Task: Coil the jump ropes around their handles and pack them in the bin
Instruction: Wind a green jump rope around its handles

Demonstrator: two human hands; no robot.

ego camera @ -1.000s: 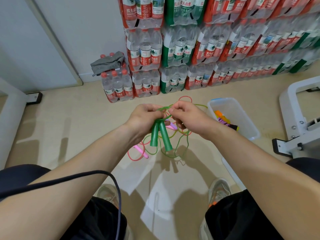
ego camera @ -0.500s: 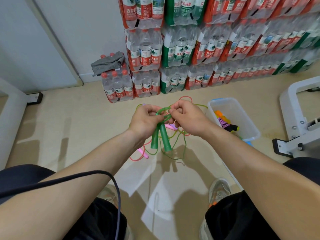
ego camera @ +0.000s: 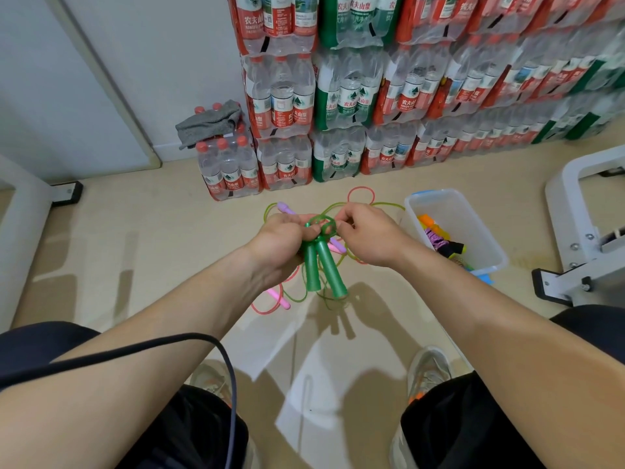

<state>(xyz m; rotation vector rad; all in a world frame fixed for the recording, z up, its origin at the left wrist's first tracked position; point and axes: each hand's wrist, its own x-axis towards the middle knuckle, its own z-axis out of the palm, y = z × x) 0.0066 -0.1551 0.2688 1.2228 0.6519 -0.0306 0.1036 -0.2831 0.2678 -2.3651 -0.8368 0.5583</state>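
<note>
Two green handles (ego camera: 311,265) stay gripped in the left hand (ego camera: 280,242) while the right hand (ego camera: 368,235), pinching the green cord (ego camera: 324,218), has formed a new loop at their tops; coiling proceeds.

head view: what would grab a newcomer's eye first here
Centre frame, the left hand grips two green handles that hang downward, while the right hand pinches a loop of green cord at their top. Behind them, shrink-wrapped packs of bottled water fill the background. A clear bin holding bright ropes sits at the right.
</note>
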